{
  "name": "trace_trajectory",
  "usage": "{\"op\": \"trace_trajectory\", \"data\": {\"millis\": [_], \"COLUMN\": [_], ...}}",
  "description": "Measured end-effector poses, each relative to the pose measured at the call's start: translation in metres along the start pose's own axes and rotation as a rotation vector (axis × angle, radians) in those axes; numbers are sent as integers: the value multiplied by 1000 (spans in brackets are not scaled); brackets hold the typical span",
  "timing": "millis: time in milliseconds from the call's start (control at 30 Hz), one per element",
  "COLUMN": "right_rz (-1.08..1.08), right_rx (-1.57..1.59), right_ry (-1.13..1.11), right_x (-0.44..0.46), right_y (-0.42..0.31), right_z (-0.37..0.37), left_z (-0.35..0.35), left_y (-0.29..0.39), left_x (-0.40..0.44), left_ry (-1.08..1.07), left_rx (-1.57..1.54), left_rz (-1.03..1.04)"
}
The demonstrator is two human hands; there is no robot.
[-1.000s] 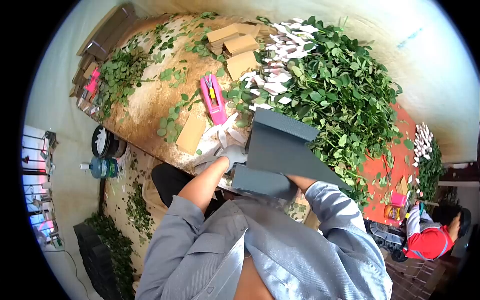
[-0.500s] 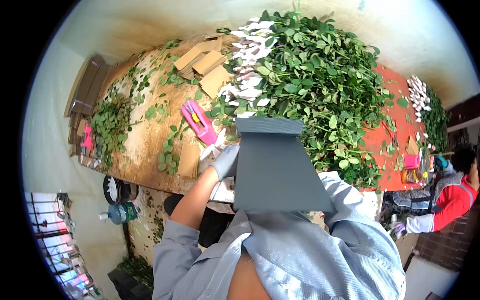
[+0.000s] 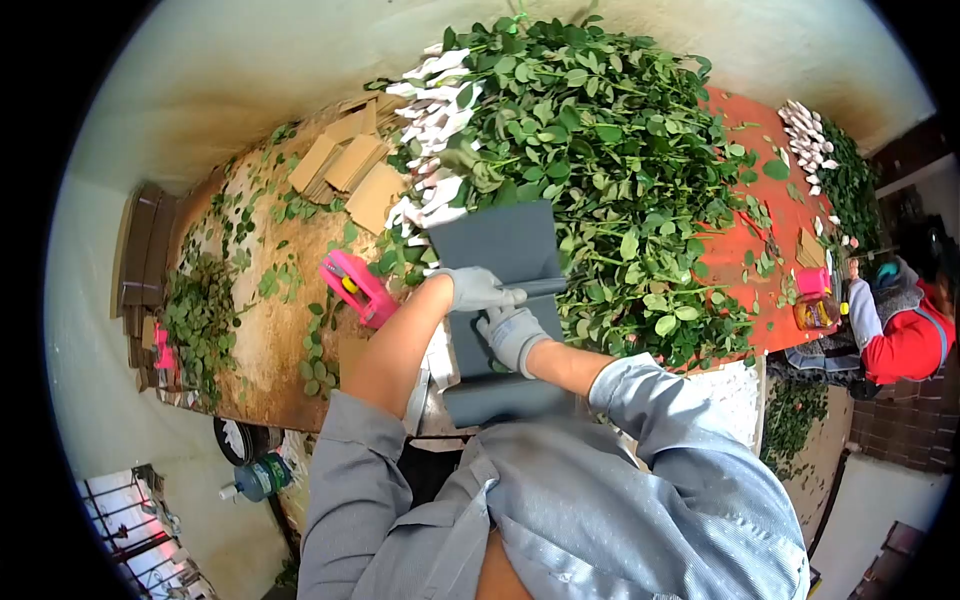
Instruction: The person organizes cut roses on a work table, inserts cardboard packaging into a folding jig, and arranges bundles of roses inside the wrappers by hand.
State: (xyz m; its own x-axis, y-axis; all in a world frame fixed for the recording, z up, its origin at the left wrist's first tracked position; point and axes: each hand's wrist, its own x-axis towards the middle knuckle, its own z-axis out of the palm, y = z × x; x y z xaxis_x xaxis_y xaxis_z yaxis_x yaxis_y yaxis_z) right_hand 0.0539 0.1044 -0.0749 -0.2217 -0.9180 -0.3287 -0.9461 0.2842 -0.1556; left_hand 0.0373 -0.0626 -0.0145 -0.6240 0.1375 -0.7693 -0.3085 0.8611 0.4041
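A dark grey sheet, seemingly corrugated cardboard (image 3: 495,238), lies before me with a raised crease across its middle and a curled near end. My left hand (image 3: 478,289), in a light grey glove, is closed at the crease, its fingers pointing right. Just below, my gloved right hand (image 3: 517,338) rests on the sheet with its fingers somewhat apart, close to the left fingertips. Beyond the sheet is a large pile of leafy stems (image 3: 610,150), with white wrapped heads (image 3: 437,120) along its left side.
Left of my hands are a pink tool (image 3: 358,288) and brown cardboard pieces (image 3: 352,165). Loose leaves (image 3: 205,310) lie further left. A jar (image 3: 815,313) and a pink block (image 3: 812,281) stand on the red surface (image 3: 745,300). Another person (image 3: 905,335) is at the far right.
The sheet has gone from held up in front of me to lying lower, with a crease across it. My right hand has come into view on top, and my left hand has moved onto the crease.
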Motion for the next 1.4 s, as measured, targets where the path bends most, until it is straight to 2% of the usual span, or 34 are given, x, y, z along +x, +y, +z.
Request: {"op": "trace_trajectory", "data": {"millis": [33,100,167,233,300,367,400,433,533,567,667,700,767,800,833,867,900,933,967,1000,1033,1067,1100,1133,1233,1300,1333,1400], "right_rz": [-12,6,-12,-5,-11,-11,-16,-19,-24,-16,-18,-30,-11,-28,-102,-186,-255,-171,-67,-43,-50,-62,-66,-70,-92,-272,-426,-457], "right_rx": [-7,39,44,31,54,55,59,64,34,53,55,106,184,151,113,14,-168,-179,-270,-304,-306,-320,-321,-329,-327,-406,-462,-445], "right_ry": [11,-84,-62,-64,-1,15,13,9,24,25,-28,19,-28,14,132,194,40,-67,-287,-254,-177,-130,-87,-61,-9,151,306,344], "right_x": [-5,-5,-5,-4,-2,-1,-1,-1,-2,0,0,0,4,10,10,22,9,26,37,40,40,40,38,34,16,40,49,41], "right_y": [-1,-1,0,-2,-1,-1,-1,-1,-2,-2,-2,2,1,5,15,27,22,42,51,49,45,40,32,25,3,61,75,69], "right_z": [-12,-25,-24,-21,-14,-8,-9,-9,-3,-5,-13,-3,-5,26,38,68,38,83,78,68,60,54,46,37,11,60,76,67], "left_z": [1,5,-1,9,11,9,9,8,9,11,20,25,17,23,31,43,54,69,83,99,112,127,130,141,161,165,166,164], "left_y": [-2,-17,-34,-45,-41,-37,-33,-31,-16,-16,-15,-15,-4,-2,1,-1,3,21,37,34,41,43,40,45,53,56,57,63], "left_x": [4,12,23,42,45,54,50,47,23,24,17,18,-6,-11,-20,-21,-32,-21,-10,-24,-23,-36,-84,-87,-67,-55,-50,-38], "left_ry": [-7,53,73,-94,4,92,192,188,665,671,1103,1174,921,883,975,1051,1158,1335,1421,1668,1504,1452,937,851,884,925,938,967], "left_rx": [8,-513,-460,-706,-530,-114,-84,-81,-113,-116,-91,-88,91,174,109,92,91,218,279,177,117,163,25,-38,-120,-145,-146,-153], "left_rz": [5,241,269,3,22,32,68,74,-4,-12,174,184,33,91,117,39,68,-306,-706,-352,-317,-343,-99,-83,-140,-177,-192,-223]}}
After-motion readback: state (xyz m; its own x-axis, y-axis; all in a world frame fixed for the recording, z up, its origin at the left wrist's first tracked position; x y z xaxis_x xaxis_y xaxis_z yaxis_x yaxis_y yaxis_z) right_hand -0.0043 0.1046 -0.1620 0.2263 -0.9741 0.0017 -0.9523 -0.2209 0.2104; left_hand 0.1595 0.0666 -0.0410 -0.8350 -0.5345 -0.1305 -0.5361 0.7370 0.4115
